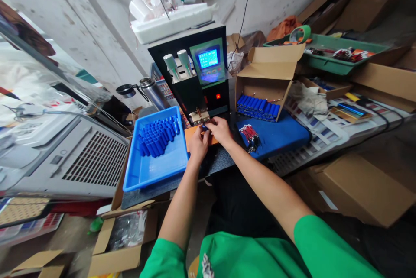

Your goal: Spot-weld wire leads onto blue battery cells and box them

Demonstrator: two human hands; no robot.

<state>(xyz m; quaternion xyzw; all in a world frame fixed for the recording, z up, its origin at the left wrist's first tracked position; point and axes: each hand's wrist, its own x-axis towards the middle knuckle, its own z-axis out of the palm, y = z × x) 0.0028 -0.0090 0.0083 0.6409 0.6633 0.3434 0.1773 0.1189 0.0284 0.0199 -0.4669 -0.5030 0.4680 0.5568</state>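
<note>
Under the tips of a black machine [214,81] with a lit blue screen, both hands meet above an orange block [191,136]. My left hand [199,141] has its fingers closed around a small blue cylinder [204,127], mostly hidden by the fingers. My right hand [220,130] pinches at the same spot, near the machine's tips; what it holds is too small to name. Left of the hands, a blue tray [162,169] holds many blue cylinders [157,137]. To the right, red and black wires [249,135] lie in a bunch on a blue surface [279,133].
An open cardboard box [269,70] with blue cylinders stands right of the machine. Behind the tray is a steel flask [152,92]. A green tray [341,61] with wires and tape sits at the back right. Cardboard boxes [364,182] lie lower right.
</note>
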